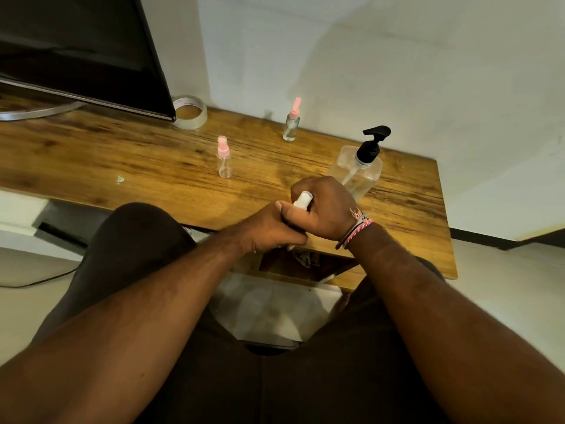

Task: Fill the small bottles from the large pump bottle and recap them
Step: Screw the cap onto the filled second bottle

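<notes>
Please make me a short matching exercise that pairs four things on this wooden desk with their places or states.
Things:
1. large pump bottle
2. tape roll
3. small bottle with tall pink cap
4. white-capped bottle

Places or states:
A. gripped in both hands
B. standing near the wall
C. beside the monitor's lower corner
D. just beyond the right hand, black pump on

Pairs: 1-D, 2-C, 3-B, 4-A

Your table's (91,154) left front stretch lies free; the pump bottle (359,169) crowds the right edge, two spray bottles (225,162) (292,122) stand mid-table toward the back edge.
</notes>
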Demonstrator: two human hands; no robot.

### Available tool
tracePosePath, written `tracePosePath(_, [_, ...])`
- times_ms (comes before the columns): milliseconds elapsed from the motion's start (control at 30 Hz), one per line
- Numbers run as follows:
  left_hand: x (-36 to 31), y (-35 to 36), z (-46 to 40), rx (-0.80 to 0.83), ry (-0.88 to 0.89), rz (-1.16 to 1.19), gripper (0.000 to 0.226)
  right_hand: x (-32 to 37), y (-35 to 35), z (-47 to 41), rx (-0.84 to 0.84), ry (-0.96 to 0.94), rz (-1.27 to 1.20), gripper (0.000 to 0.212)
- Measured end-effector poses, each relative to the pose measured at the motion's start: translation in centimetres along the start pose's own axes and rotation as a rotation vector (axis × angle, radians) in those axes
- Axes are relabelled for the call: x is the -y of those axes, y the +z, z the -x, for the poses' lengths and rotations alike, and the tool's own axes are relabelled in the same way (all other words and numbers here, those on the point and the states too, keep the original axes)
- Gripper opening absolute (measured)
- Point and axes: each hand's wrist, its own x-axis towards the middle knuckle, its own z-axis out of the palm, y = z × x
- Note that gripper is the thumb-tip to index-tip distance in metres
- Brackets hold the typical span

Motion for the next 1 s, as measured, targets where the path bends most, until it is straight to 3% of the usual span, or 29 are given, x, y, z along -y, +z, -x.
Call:
tracePosePath(133, [0.3, 0.0, 0.0, -0.04, 0.032, -0.025, 0.016, 0.1, 0.7, -0.1, -0.041, -0.015, 0.106, 0.047])
tracePosePath(233, [0.5, 0.2, -0.2, -0.104, 0.046, -0.066, 0.03, 0.1, 1.3, 0.3, -0.125, 0.02, 0.103, 0.045])
tracePosePath(400, [0.9, 0.9, -0.9, -0.263, 0.063, -0.131, 0.029, 0.1, 1.7, 0.8, -0.207, 0.15, 0.093, 0.045])
tracePosePath(533, [1.1, 1.2, -1.1, -0.286, 0.052, -0.151, 0.025, 0.5, 2.4, 1.3, -0.231, 0.267, 0.113, 0.045])
tracePosePath(633, [0.9, 1.0, -1.1, -0.23, 0.047, -0.107, 0.015, 0.4, 1.6, 1.4, -0.192, 0.252, -0.035, 0.049])
tracePosePath(733, [0.5, 0.9, -0.9, -0.147, 0.058, -0.026, 0.024, 0.2, 0.5, 1.0, -0.127, 0.164, -0.094, 0.049])
tracePosePath(1000, [0.8, 0.6, -0.7, -0.302, 0.104, -0.09, 0.035, 1.0, 2.0, 0.2, -0.231, 0.175, 0.098, 0.041])
